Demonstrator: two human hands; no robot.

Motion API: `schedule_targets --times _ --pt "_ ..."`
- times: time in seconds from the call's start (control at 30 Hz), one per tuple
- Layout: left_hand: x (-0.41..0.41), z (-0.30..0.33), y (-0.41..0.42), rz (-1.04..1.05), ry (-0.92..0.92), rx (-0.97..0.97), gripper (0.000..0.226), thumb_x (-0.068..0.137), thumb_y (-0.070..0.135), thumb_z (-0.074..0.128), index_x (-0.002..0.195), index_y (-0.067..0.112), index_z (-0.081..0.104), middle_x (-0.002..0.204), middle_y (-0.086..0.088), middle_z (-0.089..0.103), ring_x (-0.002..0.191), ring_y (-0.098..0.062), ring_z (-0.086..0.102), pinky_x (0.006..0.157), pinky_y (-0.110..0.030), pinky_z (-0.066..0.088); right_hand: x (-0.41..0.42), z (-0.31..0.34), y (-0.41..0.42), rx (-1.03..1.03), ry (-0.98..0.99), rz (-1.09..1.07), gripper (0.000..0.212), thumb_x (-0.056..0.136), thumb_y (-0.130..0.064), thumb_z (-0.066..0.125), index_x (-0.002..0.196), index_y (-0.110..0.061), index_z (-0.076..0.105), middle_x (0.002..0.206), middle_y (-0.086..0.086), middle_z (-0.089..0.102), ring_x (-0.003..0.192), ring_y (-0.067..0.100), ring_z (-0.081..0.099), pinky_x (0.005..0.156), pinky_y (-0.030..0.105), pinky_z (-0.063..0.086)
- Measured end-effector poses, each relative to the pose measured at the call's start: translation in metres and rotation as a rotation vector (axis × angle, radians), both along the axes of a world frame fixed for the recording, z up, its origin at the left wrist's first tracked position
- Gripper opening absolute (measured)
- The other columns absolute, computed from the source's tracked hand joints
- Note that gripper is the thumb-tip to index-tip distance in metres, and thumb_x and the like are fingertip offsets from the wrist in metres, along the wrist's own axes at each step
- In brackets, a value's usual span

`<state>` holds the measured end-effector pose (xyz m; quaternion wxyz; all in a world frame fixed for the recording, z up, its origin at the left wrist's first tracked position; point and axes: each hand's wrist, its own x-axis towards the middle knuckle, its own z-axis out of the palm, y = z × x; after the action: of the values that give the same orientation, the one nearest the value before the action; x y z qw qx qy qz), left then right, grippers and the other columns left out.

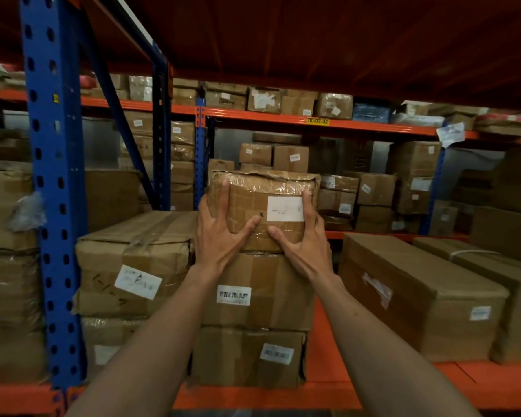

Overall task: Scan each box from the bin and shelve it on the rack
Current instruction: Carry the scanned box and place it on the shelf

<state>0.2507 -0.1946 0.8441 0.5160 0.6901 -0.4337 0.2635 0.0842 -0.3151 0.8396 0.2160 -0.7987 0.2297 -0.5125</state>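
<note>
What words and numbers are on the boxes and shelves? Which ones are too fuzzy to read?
"00-03-02": yellow tag on the orange beam.
"X": handwritten on the top box, held by the left hand and right hand.
White label on that box: blurred.
Barcode label on the box below: too small.

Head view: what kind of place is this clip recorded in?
Most likely a warehouse or stockroom. Steel pallet racking with blue uprights and orange beams holds taped cardboard boxes bearing barcode labels, and a yellow location tag marks one beam.
</note>
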Motion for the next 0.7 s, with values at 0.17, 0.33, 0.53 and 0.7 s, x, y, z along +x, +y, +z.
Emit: schedule_targets --times 0.17,0.33,0.53,0.7 --pt "-0.001 -0.002 0.0 -0.002 -0.039 -0.043 0.088 0.082 0.085 0.037 0.152 0.055 -0.006 0.157 -0.021 0.023 0.135 -0.047 0.042 0.096 -0.062 0.047 -0.002 -0.003 0.004 0.004 -0.041 0.018 0.105 0.077 -0.085 0.062 0.152 -0.069 -0.009 0.17 0.004 0.023 0.149 0.04 0.036 0.113 0.064 0.035" --pt "0.002 -0.005 -0.005 0.024 -0.075 -0.016 0.085 0.087 0.083 0.029 0.155 0.048 -0.008 0.158 -0.027 0.018 0.141 -0.048 0.031 0.105 -0.062 0.036 -0.003 -0.002 0.004 0.003 -0.004 0.037 0.103 0.083 -0.079 0.063 0.152 -0.068 -0.012 0.173 0.002 0.013 0.155 0.035 0.025 0.119 0.062 0.029" --pt "0.003 -0.021 0.0 0.086 -0.21 0.074 0.088 0.095 0.071 0.031 0.157 0.03 -0.017 0.161 -0.018 -0.027 0.151 -0.029 -0.023 0.122 -0.049 -0.008 -0.017 0.002 0.011 0.021 0.142 0.082 0.105 0.088 -0.073 0.062 0.15 -0.066 -0.023 0.174 0.005 -0.008 0.158 0.038 0.013 0.121 0.067 0.025" --pt "-0.026 -0.053 0.018 0.131 -0.223 0.195 0.09 0.096 0.069 0.028 0.158 0.019 -0.014 0.161 -0.02 -0.028 0.151 -0.032 -0.021 0.124 -0.05 -0.004 -0.057 -0.023 0.016 -0.034 0.335 0.002 0.089 0.092 -0.077 0.05 0.151 -0.068 -0.017 0.175 0.008 -0.005 0.159 0.037 0.008 0.125 0.062 0.015"
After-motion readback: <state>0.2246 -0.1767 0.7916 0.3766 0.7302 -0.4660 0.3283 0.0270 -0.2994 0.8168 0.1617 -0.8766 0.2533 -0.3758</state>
